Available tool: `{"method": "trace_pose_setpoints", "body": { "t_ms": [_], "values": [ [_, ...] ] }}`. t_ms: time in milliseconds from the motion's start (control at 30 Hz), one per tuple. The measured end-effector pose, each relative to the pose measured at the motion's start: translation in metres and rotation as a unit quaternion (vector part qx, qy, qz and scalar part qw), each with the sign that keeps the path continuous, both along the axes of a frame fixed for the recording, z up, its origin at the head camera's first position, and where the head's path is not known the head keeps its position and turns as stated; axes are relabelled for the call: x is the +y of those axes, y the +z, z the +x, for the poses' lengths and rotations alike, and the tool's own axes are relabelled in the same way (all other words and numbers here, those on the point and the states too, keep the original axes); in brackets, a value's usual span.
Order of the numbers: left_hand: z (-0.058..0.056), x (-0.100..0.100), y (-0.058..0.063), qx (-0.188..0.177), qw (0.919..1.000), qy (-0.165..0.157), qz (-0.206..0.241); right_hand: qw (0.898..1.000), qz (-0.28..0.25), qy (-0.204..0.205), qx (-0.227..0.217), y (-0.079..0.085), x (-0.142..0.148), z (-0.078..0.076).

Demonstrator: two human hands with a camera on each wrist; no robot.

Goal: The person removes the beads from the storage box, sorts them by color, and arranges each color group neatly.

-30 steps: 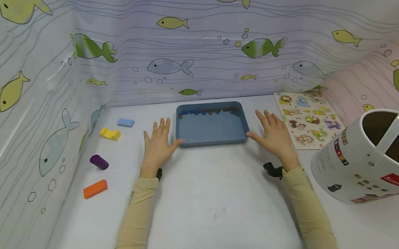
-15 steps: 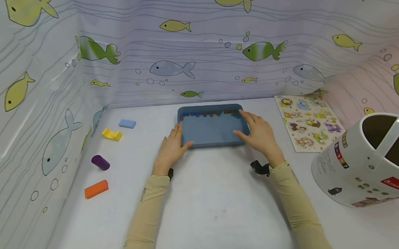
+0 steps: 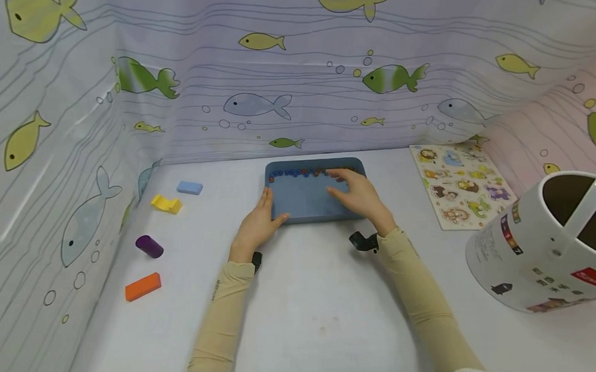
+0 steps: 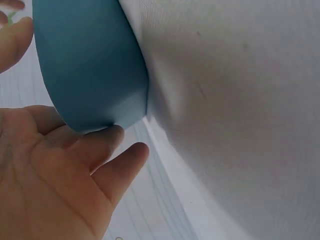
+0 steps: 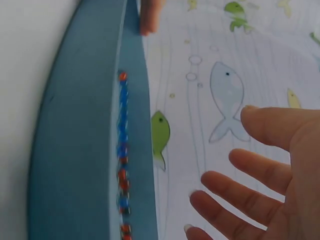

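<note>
A shallow blue-grey tray (image 3: 303, 201) lies flat at the back of the table. Small shiny blue and orange-red beads (image 3: 292, 173) line up along its far inner wall; the right wrist view shows these beads (image 5: 123, 135) close up. At the tray's near left corner, my left hand (image 3: 256, 226) has its fingers along the outer side and its thumb at the front rim. In the left wrist view, fingertips (image 4: 116, 131) meet the tray wall (image 4: 95, 60). My right hand (image 3: 362, 195) hovers over the tray's right half, fingers loosely bent and holding nothing, covering some beads.
On the left lie a light blue block (image 3: 190, 188), a yellow notched block (image 3: 166, 204), a purple cylinder (image 3: 149, 246) and an orange block (image 3: 143, 287). To the right are an animal picture board (image 3: 460, 184) and a large white bucket (image 3: 526, 254). Fish-print curtains surround the table.
Both hands have come inward to the tray. My left hand reached its near left corner and stayed; my right hand moved left from beside the tray to above its right half.
</note>
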State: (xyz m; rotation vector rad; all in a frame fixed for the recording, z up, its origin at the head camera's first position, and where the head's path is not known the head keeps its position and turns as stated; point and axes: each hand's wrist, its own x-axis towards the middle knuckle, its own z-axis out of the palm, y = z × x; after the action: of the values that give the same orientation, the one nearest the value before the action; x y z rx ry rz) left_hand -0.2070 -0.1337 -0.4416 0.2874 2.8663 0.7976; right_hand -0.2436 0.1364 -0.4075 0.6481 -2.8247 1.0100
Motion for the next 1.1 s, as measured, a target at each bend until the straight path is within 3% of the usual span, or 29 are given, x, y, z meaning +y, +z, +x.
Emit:
{"method": "trace_pose_setpoints", "body": {
  "t_ms": [300,567,733,1100],
  "values": [
    [-0.002,0.000,-0.002,0.002,1.0000,0.001,0.006,0.989,-0.104,0.052,-0.087,0.009,-0.049,-0.035],
    [-0.002,-0.002,-0.004,-0.009,0.9999,0.001,0.010,0.973,-0.147,0.067,-0.167,-0.006,-0.089,-0.064],
    [-0.001,-0.007,-0.008,-0.006,0.9998,-0.005,0.017,0.962,-0.162,0.062,-0.212,-0.016,-0.107,-0.074],
    [0.003,-0.012,-0.005,0.003,0.9992,-0.016,0.036,0.954,-0.149,0.004,-0.261,-0.040,-0.136,-0.086]
  ]
}}
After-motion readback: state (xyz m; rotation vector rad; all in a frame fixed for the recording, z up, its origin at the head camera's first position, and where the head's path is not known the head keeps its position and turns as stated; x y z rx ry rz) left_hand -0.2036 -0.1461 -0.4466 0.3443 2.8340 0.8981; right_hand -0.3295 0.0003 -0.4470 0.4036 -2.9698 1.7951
